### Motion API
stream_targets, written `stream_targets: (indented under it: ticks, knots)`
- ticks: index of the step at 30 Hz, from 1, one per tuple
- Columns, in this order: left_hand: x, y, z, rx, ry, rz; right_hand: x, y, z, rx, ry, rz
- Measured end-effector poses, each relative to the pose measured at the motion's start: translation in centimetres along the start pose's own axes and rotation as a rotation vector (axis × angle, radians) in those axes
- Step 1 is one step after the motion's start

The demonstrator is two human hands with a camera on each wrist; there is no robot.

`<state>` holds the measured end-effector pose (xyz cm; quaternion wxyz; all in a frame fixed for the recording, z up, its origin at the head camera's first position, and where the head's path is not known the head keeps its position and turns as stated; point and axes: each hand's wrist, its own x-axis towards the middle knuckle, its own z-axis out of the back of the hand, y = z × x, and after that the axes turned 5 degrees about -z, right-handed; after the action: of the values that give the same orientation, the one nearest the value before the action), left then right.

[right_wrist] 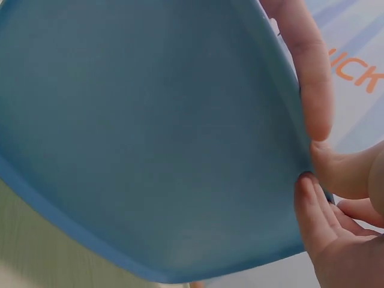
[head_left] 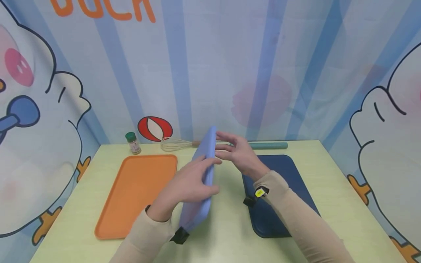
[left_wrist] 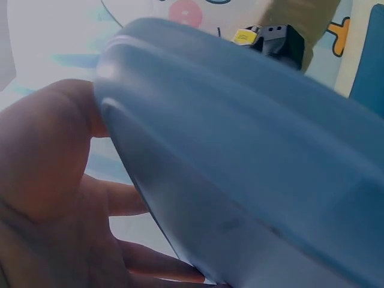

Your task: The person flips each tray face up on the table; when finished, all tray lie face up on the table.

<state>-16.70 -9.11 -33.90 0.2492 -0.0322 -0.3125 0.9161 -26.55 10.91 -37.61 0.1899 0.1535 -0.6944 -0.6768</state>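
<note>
A light blue tray [head_left: 210, 179] is held up on edge above the table, its broad face turned sideways. My left hand [head_left: 190, 179] grips the long near side, with thumb and fingers reaching over the edge; in the left wrist view the tray's rounded corner [left_wrist: 228, 132] fills the middle. At the far upper end my right hand [head_left: 241, 153] has its fingertips on the rim and seems to pinch it, though its thumb is hard to make out from above. The right wrist view shows the tray's flat inside [right_wrist: 156, 132], with digits of a hand along one rim.
An orange tray [head_left: 141, 190] lies on the left of the table, a navy tray [head_left: 276, 215] on the right beneath my right forearm. Along the back stand a small green-capped jar [head_left: 133, 142] and a whisk [head_left: 174, 145]. A teal rod [head_left: 269, 145] lies behind the navy tray.
</note>
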Motion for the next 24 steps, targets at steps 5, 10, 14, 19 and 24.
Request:
stream_targets:
  ticks: [5,10,14,19,24]
  knots:
    - [-0.3,0.2,0.6,-0.084,-0.021,-0.041,0.1,0.4,-0.7,0.031,0.007,0.016]
    - [-0.5,0.4,0.9,-0.144,-0.040,-0.057,0.4,0.8,-1.3,0.034,-0.001,0.021]
    - [-0.7,0.6,1.1,-0.196,-0.040,-0.038,0.7,1.0,-1.6,0.026,-0.001,0.026]
    - [-0.9,1.0,1.3,-0.251,-0.042,0.009,0.9,1.1,-2.0,-0.013,0.005,0.036]
    - [-1.2,1.5,1.1,-0.310,-0.030,0.033,1.1,1.0,-2.4,-0.086,0.007,0.027]
